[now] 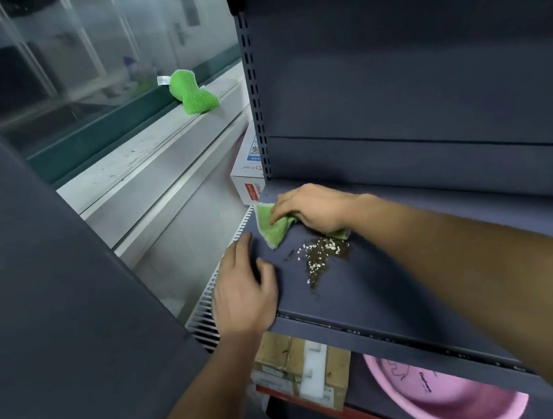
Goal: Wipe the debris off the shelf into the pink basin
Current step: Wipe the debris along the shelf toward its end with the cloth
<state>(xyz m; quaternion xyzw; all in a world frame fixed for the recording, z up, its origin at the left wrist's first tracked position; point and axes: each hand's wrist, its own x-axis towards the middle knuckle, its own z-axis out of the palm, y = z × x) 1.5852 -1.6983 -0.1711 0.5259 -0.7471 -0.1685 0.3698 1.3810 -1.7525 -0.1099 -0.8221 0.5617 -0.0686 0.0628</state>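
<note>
**Clerk:** Location: dark grey metal shelving with a slotted upright (pixel 255 108) at its left, and a glass partition and pale ledge (pixel 145 155) beyond. On the upper shelf (pixel 431 278), what is item one?

**Checker:** Debris (pixel 321 256). One loose pile of dark crumbs mixed with white flecks, toward the shelf's front left, thinning out toward the front edge.

**Clerk:** Item two?

**Checker:** Green cloth (pixel 273 227), just behind the pile. The right hand (pixel 316 208) lies over it, fingers (pixel 283 208) curled down and grasping it against the shelf. One flat corner sticks out to the left. A bit shows under the wrist, at the pile's far edge.

**Clerk:** Left hand?

**Checker:** Left hand (pixel 243 289) is palm down on the shelf's front left corner. Its fingers (pixel 241 247) are released and relaxed, holding nothing, near the debris but apart from it.

**Clerk:** Pink basin?

**Checker:** Pink basin (pixel 444 393) sits on the level below, under and to the right of the pile. It is partly hidden by the upper shelf's front edge.

**Clerk:** Sundries?

**Checker:** Cardboard box (pixel 285 356) left of the basin. White box (pixel 249 178) beside the upright. Green plush piece (pixel 191 91) on the ledge. White slotted strip (pixel 204 317) beside the left wrist.
</note>
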